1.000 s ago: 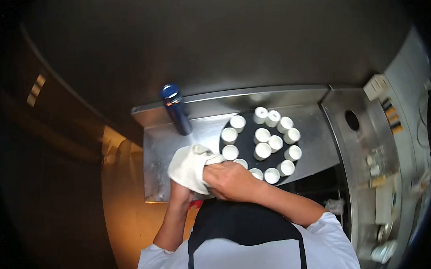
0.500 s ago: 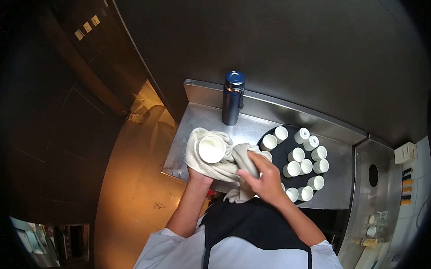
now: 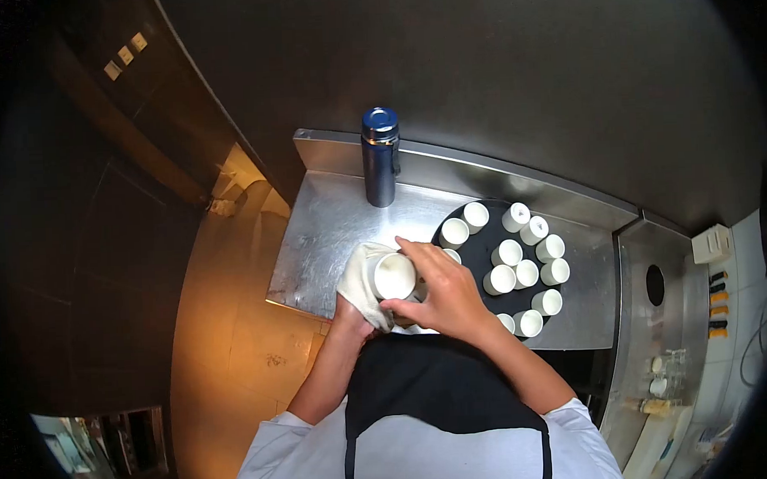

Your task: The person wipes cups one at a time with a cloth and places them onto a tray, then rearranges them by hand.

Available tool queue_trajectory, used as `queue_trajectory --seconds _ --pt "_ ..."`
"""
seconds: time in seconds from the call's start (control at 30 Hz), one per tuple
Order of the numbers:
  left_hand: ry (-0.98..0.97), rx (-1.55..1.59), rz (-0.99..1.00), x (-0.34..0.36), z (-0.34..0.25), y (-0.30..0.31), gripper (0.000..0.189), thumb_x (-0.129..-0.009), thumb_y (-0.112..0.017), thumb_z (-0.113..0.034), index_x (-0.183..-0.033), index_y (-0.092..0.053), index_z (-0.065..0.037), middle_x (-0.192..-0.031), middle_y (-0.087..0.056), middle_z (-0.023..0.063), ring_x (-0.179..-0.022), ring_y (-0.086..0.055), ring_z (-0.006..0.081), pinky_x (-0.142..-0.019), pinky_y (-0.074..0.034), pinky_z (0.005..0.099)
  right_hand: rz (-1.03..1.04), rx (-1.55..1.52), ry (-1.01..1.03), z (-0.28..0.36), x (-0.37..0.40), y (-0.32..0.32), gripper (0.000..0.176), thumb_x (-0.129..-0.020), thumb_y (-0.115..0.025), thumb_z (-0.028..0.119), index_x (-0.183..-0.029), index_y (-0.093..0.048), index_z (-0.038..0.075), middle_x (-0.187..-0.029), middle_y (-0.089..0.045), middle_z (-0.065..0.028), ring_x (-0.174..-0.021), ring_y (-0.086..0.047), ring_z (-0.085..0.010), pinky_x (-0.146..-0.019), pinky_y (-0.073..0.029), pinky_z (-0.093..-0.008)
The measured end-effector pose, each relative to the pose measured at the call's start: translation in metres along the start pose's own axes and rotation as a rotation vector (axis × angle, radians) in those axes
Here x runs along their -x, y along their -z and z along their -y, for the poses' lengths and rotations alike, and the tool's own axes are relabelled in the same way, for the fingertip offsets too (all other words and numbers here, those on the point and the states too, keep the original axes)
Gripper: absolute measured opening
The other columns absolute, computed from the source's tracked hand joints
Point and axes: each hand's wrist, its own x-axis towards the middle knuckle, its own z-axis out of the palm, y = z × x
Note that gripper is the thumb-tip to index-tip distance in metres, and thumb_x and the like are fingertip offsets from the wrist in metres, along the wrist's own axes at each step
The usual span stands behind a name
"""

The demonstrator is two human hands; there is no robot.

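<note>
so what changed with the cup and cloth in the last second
A second ago the cloth covered the cup under both hands. It has since been drawn back, so the cup's open mouth shows, and the right hand has moved from the cloth's loose end onto the cup itself. The left hand still cradles both from below. The bottle and the other cups on the tray stayed put.

Bare counter (image 3: 316, 250) left of the held cup (image 3: 393, 275); flask (image 3: 380, 159) behind, tray (image 3: 486, 237) right.

Right hand (image 3: 443, 292) moved off cloth (image 3: 357, 281) tail onto cup (image 3: 393, 275) rim, cloth now bunched around cup
</note>
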Motion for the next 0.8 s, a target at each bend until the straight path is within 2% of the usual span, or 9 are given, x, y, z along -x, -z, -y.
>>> queue_trajectory --seconds 0.13,0.23,0.43,0.53,0.8 --pt "0.066 -0.041 0.061 0.009 -0.002 -0.017 0.048 -0.110 -0.040 -0.041 -0.137 -0.056 -0.004 -0.135 -0.065 0.0162 -0.121 -0.067 0.0284 -0.102 -0.057 0.0450 -0.015 -0.062 -0.058 -0.009 0.005 0.002 0.086 -0.075 -0.088 0.040 -0.143 -0.055 -0.002 -0.121 -0.068 -0.0220 -0.109 -0.069 -0.0356 -0.092 -0.056 -0.0425" --pt "0.071 -0.090 0.030 0.009 0.001 -0.022 0.047 -0.110 -0.041 -0.039 -0.140 -0.054 -0.005 -0.137 -0.064 0.0158 -0.121 -0.067 0.0273 -0.102 -0.058 0.0437 -0.037 -0.062 -0.076 -0.010 0.007 0.004 0.085 -0.076 -0.088 0.042 -0.140 -0.057 -0.004 -0.118 -0.069 -0.0220 -0.106 -0.070 -0.0352 -0.089 -0.057 -0.0425" --pt "0.098 -0.052 0.136 0.006 0.016 -0.007 0.044 -0.110 -0.045 -0.036 -0.141 -0.053 -0.006 -0.132 -0.065 0.0135 -0.116 -0.068 0.0249 -0.097 -0.060 0.0405 -0.184 0.051 0.020 -0.009 0.010 0.006 0.081 -0.074 -0.089 0.046 -0.131 -0.063 -0.006 -0.107 -0.070 -0.0199 -0.095 -0.070 -0.0321 -0.080 -0.058 -0.0396" --pt "0.121 -0.016 0.164 0.011 0.018 -0.009 0.044 -0.110 -0.047 -0.036 -0.141 -0.053 -0.006 -0.129 -0.066 0.0126 -0.115 -0.069 0.0240 -0.096 -0.061 0.0395 -0.194 0.059 0.022 -0.006 0.011 0.007 0.081 -0.073 -0.090 0.048 -0.128 -0.065 -0.005 -0.106 -0.070 -0.0184 -0.093 -0.070 -0.0307 -0.079 -0.058 -0.0386" --pt "0.106 0.008 0.216 0.015 0.023 -0.004 0.046 -0.109 -0.049 -0.039 -0.143 -0.051 -0.007 -0.134 -0.063 0.0129 -0.117 -0.068 0.0241 -0.099 -0.060 0.0402 -0.191 0.026 0.102 0.002 0.016 0.013 0.079 -0.069 -0.093 0.044 -0.126 -0.066 -0.004 -0.105 -0.069 -0.0164 -0.094 -0.069 -0.0302 -0.079 -0.057 -0.0379"
